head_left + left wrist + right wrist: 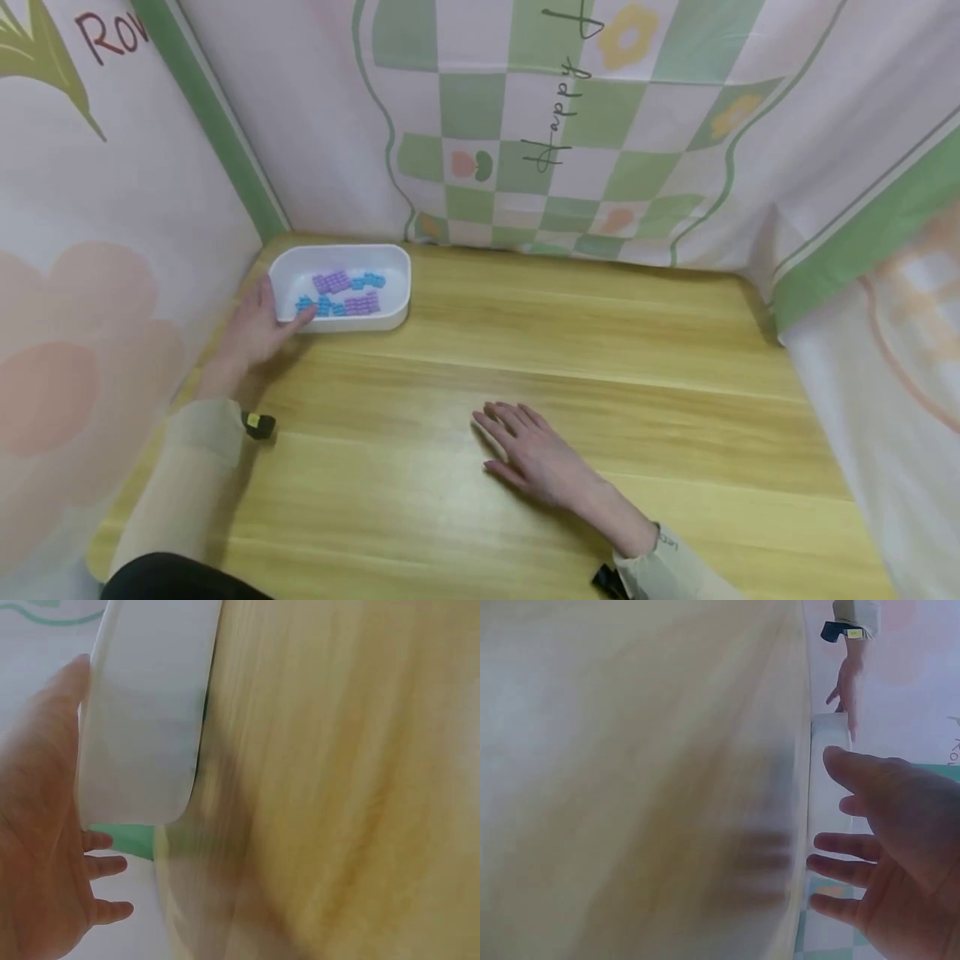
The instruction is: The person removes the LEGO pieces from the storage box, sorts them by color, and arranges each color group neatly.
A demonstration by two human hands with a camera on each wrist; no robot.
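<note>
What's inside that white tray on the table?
Inside the white tray lie small purple pieces and blue pieces, loosely grouped. The left hand's thumb crosses the near-left corner; whatever it covers there can't be seen.

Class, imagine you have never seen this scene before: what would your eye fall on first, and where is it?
Probably the purple pieces and blue pieces in the white tray, at the table's far left, with the left hand at its near left corner. Next comes the green-and-white checked cloth behind the table, with "Happy" written sideways. The right hand is over the table's middle, holding nothing.
</note>
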